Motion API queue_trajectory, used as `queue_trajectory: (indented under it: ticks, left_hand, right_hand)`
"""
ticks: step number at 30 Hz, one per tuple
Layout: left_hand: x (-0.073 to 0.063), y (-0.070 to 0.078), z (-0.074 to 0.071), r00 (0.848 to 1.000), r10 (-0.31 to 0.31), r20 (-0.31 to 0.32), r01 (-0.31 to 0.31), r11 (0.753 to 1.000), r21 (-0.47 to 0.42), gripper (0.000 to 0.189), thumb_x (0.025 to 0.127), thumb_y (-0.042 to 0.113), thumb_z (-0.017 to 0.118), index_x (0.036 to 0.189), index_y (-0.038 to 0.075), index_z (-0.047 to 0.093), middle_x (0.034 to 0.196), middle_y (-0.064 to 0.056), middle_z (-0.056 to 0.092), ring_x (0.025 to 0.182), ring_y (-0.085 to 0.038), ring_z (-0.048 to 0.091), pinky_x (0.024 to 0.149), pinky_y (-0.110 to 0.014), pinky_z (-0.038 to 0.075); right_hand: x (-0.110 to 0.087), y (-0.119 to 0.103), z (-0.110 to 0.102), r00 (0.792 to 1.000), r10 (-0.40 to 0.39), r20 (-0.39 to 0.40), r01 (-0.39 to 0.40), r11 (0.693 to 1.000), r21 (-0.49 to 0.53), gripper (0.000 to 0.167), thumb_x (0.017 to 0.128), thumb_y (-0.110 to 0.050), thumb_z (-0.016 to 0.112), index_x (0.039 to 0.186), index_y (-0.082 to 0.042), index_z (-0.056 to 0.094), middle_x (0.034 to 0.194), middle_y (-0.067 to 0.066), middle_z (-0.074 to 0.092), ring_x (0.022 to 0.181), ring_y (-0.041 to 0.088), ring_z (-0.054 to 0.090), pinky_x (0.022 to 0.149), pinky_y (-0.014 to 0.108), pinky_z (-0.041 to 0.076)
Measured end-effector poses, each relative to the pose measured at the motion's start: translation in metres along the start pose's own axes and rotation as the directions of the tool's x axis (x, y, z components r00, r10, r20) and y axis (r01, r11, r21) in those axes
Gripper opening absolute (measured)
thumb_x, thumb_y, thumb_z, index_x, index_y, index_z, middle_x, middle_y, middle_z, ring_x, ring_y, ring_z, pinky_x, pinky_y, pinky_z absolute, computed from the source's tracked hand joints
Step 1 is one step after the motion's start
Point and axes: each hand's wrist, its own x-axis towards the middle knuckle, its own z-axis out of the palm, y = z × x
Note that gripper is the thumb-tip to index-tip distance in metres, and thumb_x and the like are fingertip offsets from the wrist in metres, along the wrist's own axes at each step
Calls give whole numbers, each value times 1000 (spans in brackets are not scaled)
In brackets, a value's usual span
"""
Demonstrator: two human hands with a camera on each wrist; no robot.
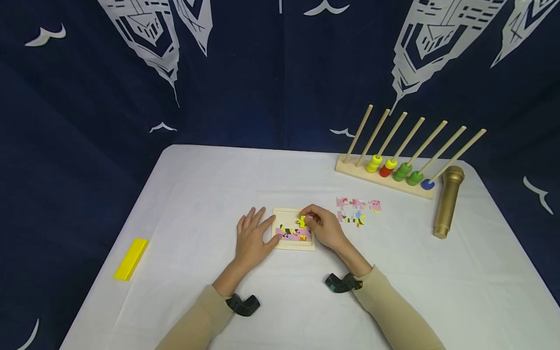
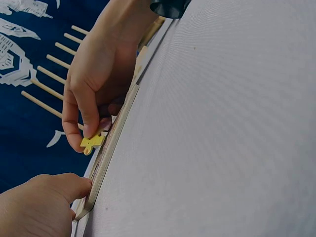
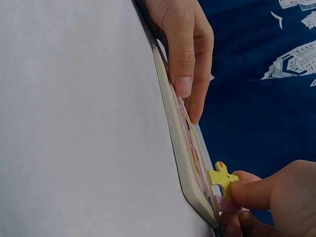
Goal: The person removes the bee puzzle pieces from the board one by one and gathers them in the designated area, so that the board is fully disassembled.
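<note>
The yellow puzzle piece (image 1: pixel 301 222) is pinched by the right hand (image 1: pixel 325 227) over the far right part of the wooden tray (image 1: pixel 294 247). The left hand (image 1: pixel 254 239), fingers stretched, touches the tray's left edge. Joined pieces (image 1: pixel 293 234) fill the tray's near side. Beyond the right hand lie loose pieces (image 1: pixel 358 204). Near the table's (image 1: pixel 197 184) far right corner are a bead rack (image 1: pixel 385 183) and a gold cylinder (image 1: pixel 448 201).

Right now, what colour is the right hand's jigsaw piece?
The flat jigsaw piece is mostly yellow; best view: right wrist.
</note>
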Motion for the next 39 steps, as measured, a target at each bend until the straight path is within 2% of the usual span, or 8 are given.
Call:
queue_trajectory:
  ticks: [6,12,17,21,25,31,36,39]
  left_hand:
    - [1,0,1,1000,10,-14,-10,1000,-4,50,85,33,73,127,7,66,145,-21,49,142,-41,33,112,-60,20]
    - [2,2,1,1000,17,-22,-18,1000,-9,50,84,32,73,126,7,66,145,-21,49,142,-41,33,112,-60,20]
    - [2,2,1,1000,9,-15,-9,1000,-17,50,84,32,73,127,7,66,145,-21,49,142,-41,32,113,-60,19]
    - [1,0,2,1000,7,-14,-7,1000,-18,50,84,33,73,127,7,65,145,-21,49,142,-42,32,113,-60,19]
    - [1,0,2,1000,9,-18,-9,1000,-14,50,84,32,73,127,7,65,145,-21,49,142,-42,32,113,-60,19]
    - [0,-1,2,1000,0,-5,0,1000,-15,50,85,32,73,128,8,65,146,-20,48,143,-41,31,114,-59,18]
    - [0,-1,2,1000,-2,-2,2,1000,-20,51,85,33,72,128,8,65,146,-21,48,143,-41,31,114,-59,18]
    - [0,-1,2,1000,1,-7,-1,1000,-23,50,85,33,73,128,7,65,146,-21,48,142,-41,32,113,-60,18]
  right_hand:
    - [1,-2,-5,999,37,-26,-34,994,107,14,94,1,59,102,-4,69,81,10,62,68,13,54,61,20,46]
    - [3,-5,-21,995,100,-17,-96,983,159,16,95,-2,57,107,-2,68,86,12,62,71,18,57,60,20,47]
    - [1,-4,-42,991,132,-33,-127,983,134,19,97,-6,56,112,-2,67,94,13,63,77,25,58,60,23,48]
    - [-7,6,-65,981,178,-79,-170,981,95,20,98,-8,55,114,-2,65,101,14,63,81,23,56,62,23,49]
    - [-16,20,-92,963,223,-154,-217,975,52,21,99,-11,54,115,-2,64,104,15,63,82,19,53,61,22,49]
    - [-32,41,-124,917,304,-258,-309,951,22,24,100,-15,54,116,0,64,101,9,61,82,19,53,63,20,49]
    - [-40,55,-136,879,354,-320,-362,932,37,22,99,-13,56,113,0,66,91,-2,59,77,14,53,57,20,47]
    - [-41,62,-138,873,370,-319,-376,926,45,22,98,-12,56,113,1,66,86,-5,58,74,11,52,56,21,47]
